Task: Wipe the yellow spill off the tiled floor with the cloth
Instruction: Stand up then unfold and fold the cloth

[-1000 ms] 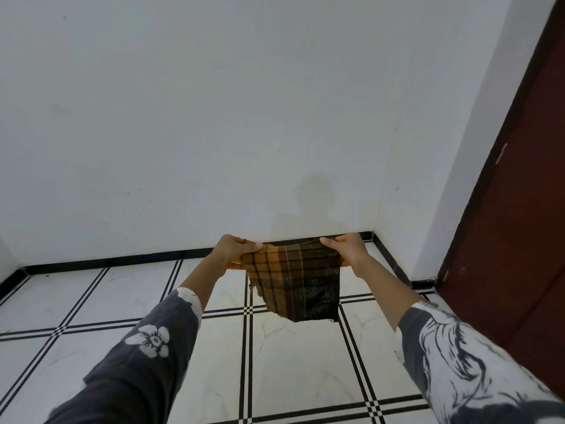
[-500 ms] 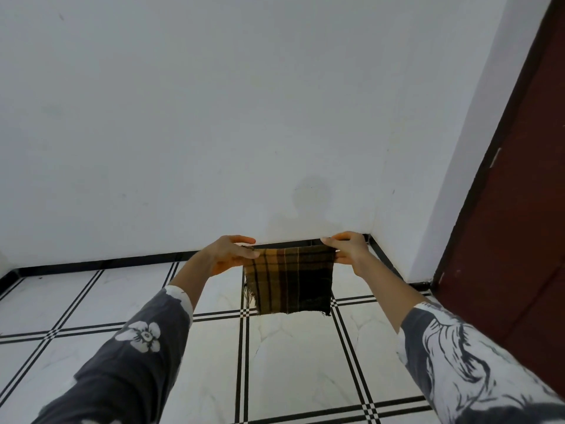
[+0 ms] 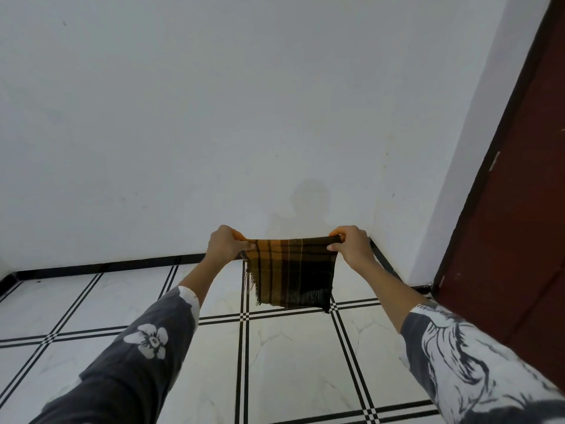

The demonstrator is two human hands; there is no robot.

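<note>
The floor (image 3: 290, 368) fills the lower frame, and no yellow spill can be made out on it. At frame centre the cloth (image 3: 290, 270) is held in the air, clear of the floor. Its top corners are pinched by the curled fingers of the left hand (image 3: 224, 249) and the right hand (image 3: 351, 249). It is probably spread this way to be opened or refolded before wiping. Its long axis runs left to right along the taut top edge, and the frayed edge points down. The wall (image 3: 275, 117) stands behind.

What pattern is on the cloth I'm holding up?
The cloth is plaid: mustard-yellow and dark brown-black checks with thin stripes, frayed at the bottom edge. Head view shows it.
</note>
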